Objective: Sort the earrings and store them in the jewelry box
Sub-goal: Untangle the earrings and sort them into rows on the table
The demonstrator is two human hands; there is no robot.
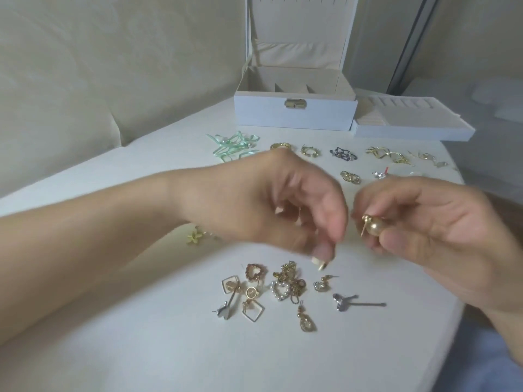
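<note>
My right hand (433,222) pinches a gold pearl stud earring (373,227) between thumb and fingers, its post pointing down-left. My left hand (283,205) hovers over the table with curled fingers, and its thumb and forefinger pinch a small gold piece (322,265) just above a loose heap of earrings (283,290). The white jewelry box (294,108) stands open at the back, its compartments showing nothing inside. Between box and hands lie paired earrings in rows (351,158).
A white removable tray (413,128) sits right of the box. Mint ribbon earrings (235,145) lie at the back left, a yellow flower earring (195,237) under my left forearm. A silver stud with a long bar (356,302) lies at the heap's right. The table edge curves at right.
</note>
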